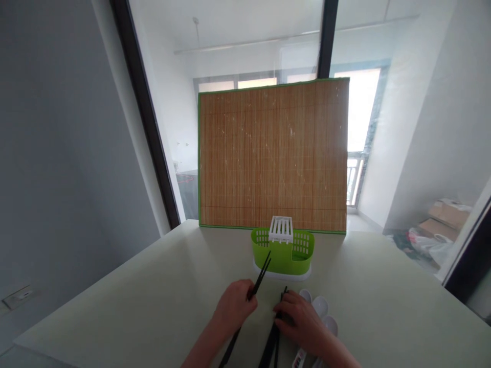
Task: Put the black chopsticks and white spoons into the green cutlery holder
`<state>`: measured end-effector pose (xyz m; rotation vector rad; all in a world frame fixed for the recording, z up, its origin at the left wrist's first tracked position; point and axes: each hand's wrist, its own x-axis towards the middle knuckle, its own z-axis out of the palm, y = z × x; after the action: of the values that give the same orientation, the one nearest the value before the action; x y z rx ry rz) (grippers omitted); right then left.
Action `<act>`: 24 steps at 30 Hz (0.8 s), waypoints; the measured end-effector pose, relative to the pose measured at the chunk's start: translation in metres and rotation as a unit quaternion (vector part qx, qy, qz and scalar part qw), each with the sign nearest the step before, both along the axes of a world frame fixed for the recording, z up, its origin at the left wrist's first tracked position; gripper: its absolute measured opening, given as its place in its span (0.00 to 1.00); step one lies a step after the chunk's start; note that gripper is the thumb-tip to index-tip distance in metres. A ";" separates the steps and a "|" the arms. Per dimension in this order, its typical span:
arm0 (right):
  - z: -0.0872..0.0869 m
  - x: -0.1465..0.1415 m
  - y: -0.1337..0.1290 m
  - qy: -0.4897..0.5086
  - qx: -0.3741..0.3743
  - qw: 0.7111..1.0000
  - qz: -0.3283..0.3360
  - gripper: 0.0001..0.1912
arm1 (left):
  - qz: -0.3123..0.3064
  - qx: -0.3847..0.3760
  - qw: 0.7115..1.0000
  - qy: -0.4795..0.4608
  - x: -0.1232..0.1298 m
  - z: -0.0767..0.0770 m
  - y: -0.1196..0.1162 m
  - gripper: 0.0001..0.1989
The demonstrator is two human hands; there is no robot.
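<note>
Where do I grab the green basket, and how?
I'd hold the green basket by its rounded ends, one hand from the left, one from the right. It's long and upright, and the white rack sits over its middle.

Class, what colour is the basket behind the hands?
The basket is bright green, seen best in the head view.

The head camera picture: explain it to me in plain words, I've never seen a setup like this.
There is no robot here. One camera, worn on a person's head, looks forward and down at their bare hands. The left hand holds dark chopsticks. The right hand is on more chopsticks at the table, beside white spoons. Ahead stands a green basket with a white rack on top; behind it, an upright brown mat.
</note>
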<state>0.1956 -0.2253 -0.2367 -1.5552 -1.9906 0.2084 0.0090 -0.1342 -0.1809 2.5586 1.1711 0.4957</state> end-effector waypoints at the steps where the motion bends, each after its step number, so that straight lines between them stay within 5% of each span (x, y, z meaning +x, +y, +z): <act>1: 0.001 0.000 0.000 0.011 0.010 1.000 -0.005 0.11 | -0.026 -0.015 0.998 -0.059 0.001 0.010 0.000 0.07; 6: 0.003 -0.001 0.000 0.080 0.043 0.995 -0.028 0.20 | -0.087 -0.037 0.964 -0.249 0.015 0.037 -0.003 0.07; 19: -0.003 -0.009 0.006 0.055 0.009 0.998 -0.038 0.19 | -0.111 -0.097 0.956 -0.253 0.021 -0.002 -0.004 0.10; 24: -0.005 -0.006 0.006 0.063 0.011 0.997 -0.044 0.18 | -0.103 -0.057 0.961 -0.250 0.012 0.007 0.005 0.11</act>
<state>0.1891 -0.2191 -0.2413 -1.5726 -1.8169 0.2416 0.0212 -0.1295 -0.1737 2.2303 0.7216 0.9224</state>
